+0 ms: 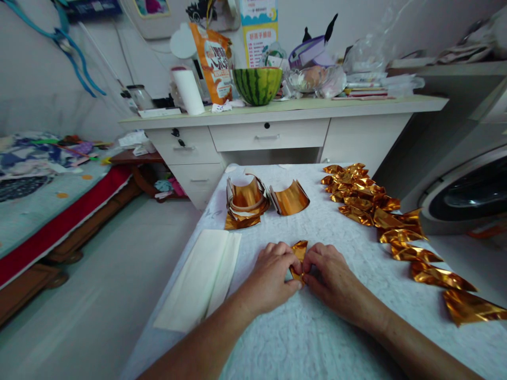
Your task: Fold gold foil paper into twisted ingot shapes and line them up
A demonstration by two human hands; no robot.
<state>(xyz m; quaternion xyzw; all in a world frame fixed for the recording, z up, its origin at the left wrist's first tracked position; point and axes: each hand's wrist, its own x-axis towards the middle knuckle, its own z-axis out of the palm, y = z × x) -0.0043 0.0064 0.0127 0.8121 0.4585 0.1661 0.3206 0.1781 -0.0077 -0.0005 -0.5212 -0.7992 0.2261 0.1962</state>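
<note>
A small piece of shiny gold foil (300, 250) lies between my hands near the middle of the cloth-covered table. My left hand (276, 272) holds its left side, thumb and fingers pressed in. On the other side, my right hand (328, 274) pinches the foil's right edge. Part of the foil is hidden under the fingers. Beyond the hands stand two stacks of curved gold sheets, a larger one (246, 198) on the left and a smaller one (292, 199) beside it. White paper sheets (198, 279) lie left of my left hand.
Several twisted gold foil pieces (406, 252) run down the table's right side. Behind the table stands a white desk (269, 113) with a watermelon half (257, 85) and an orange pouch (214, 66). A bed (59, 195) is at the left, a washing machine (467, 184) at the right.
</note>
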